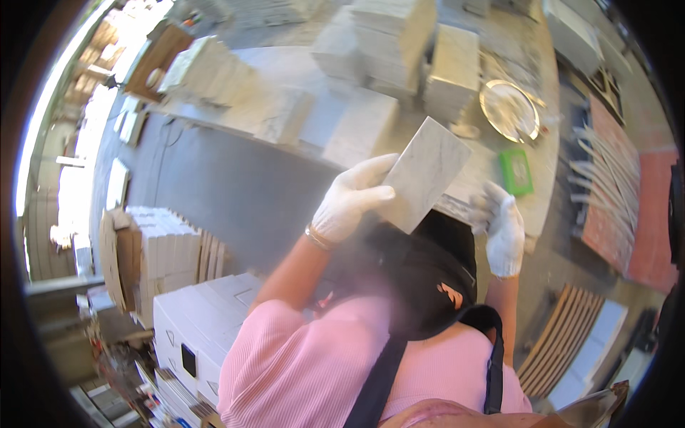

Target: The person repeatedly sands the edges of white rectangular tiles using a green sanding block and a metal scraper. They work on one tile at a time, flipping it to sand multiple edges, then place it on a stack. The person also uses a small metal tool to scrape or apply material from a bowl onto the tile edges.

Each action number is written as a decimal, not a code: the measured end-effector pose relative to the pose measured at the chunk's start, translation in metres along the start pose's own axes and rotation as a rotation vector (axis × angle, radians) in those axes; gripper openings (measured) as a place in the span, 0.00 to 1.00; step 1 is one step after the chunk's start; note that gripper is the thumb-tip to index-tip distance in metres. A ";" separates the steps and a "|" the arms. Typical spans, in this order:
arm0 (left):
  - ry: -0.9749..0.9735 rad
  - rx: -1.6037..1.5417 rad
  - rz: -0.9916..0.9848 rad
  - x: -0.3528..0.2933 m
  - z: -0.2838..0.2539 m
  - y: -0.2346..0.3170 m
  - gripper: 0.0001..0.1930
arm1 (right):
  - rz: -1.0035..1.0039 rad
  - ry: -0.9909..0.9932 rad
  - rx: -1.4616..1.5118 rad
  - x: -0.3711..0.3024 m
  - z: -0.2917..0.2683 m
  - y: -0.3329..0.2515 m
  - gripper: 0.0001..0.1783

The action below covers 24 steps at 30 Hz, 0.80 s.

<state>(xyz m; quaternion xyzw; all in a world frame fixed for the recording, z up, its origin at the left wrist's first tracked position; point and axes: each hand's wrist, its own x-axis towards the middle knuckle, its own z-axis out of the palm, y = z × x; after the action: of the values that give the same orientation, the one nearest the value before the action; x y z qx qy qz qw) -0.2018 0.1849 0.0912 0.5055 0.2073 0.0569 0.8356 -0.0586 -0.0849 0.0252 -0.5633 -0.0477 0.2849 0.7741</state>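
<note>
My left hand, in a white glove, grips a white marble tile with grey veins by its left edge. The tile is held up tilted in front of me, above the near edge of the worktable. My right hand, gloved too, is raised to the right of the tile and apart from it. Its fingers are slightly bent and spread, with nothing in them. Just beyond the right hand lies a green box on the table. Behind it is a round metal-rimmed dish.
Stacks of marble tiles stand across the table, with another stack near the dish. White cartons are at my left. At the right, thin pale strips lie on a reddish board, and a slatted wooden pallet stands nearer.
</note>
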 end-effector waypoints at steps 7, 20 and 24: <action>0.421 0.244 0.399 -0.001 -0.142 0.050 0.23 | 0.038 -0.049 -0.038 0.005 -0.014 0.013 0.34; 0.660 0.871 0.293 0.088 -0.286 0.054 0.25 | 0.074 0.065 -0.061 -0.001 -0.028 0.013 0.29; 0.812 1.472 0.113 0.087 -0.264 0.061 0.34 | 0.109 0.063 -0.106 0.001 -0.026 0.014 0.30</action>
<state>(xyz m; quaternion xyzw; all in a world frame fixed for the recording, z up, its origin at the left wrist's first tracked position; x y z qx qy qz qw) -0.2224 0.4580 0.0124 0.8713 0.4502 0.1263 0.1492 -0.0532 -0.1037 0.0028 -0.6140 -0.0076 0.3058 0.7276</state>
